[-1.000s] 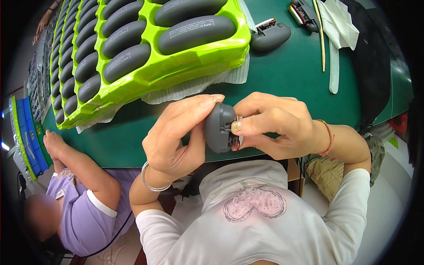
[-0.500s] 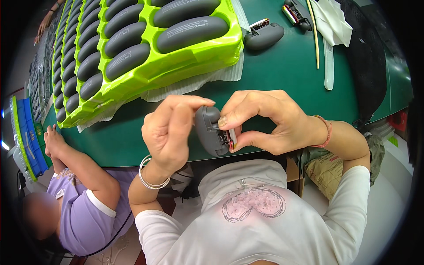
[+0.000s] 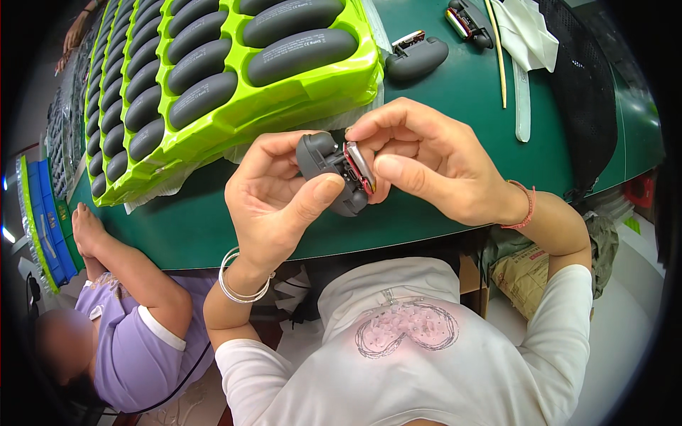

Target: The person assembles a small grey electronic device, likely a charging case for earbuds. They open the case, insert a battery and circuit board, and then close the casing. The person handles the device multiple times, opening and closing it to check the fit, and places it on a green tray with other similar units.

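Gripping dark grey casing (image 3: 328,170): left hand (image 3: 273,206) cradles, right hand (image 3: 426,160) pinches open end.

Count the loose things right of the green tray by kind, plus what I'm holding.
Grey housings: 3 (held housing, near housing, far housing)
White cloth: 1
Thin stick: 1
White strip: 1
Black mesh piece: 1
Total: 7

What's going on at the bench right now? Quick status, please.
Left hand has a grip on a dark grey casing. Right hand pinches its open end. Green tray of casings behind, nothing in the way.
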The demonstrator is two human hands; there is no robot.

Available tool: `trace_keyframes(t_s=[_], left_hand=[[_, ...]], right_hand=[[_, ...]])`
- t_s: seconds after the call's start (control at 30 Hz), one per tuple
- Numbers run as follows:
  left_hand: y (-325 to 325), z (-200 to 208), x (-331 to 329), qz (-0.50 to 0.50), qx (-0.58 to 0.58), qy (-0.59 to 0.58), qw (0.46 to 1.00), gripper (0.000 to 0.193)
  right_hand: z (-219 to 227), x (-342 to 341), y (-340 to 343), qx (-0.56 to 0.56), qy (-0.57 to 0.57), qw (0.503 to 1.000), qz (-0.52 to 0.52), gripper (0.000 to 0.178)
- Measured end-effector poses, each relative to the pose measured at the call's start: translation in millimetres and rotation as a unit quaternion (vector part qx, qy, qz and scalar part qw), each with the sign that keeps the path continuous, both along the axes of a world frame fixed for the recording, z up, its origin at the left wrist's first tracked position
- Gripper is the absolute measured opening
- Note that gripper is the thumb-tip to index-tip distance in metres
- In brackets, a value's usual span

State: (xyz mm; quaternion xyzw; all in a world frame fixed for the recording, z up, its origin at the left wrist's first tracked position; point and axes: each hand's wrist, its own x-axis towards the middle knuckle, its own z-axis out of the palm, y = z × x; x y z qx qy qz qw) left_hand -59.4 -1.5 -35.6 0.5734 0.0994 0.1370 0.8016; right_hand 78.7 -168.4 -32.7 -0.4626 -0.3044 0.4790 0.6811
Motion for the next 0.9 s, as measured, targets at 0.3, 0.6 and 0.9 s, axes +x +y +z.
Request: trace_keyframes(t_s=[0.3,0.6,0.9], left_hand=[[-3.6,7.1,0.1,0.020,-0.001,0.039,0.999,0.037],[-1.0,5.3,0.1,-0.015,0.122,0.009,0.992,0.041],[-1.5,4.4,-0.7,0.016,0.047,0.056,0.997,0.043]], right_hand=[[-0.4,-1.9,2.0,-0.007,-0.114,0.993,-0.004,0.037],[-4.1,1.0,1.8,0.006,-0.044,0.999,0.000,0.030],[-0.2,1.8,3.2,-0.009,0.031,0.999,0.022,0.030]])
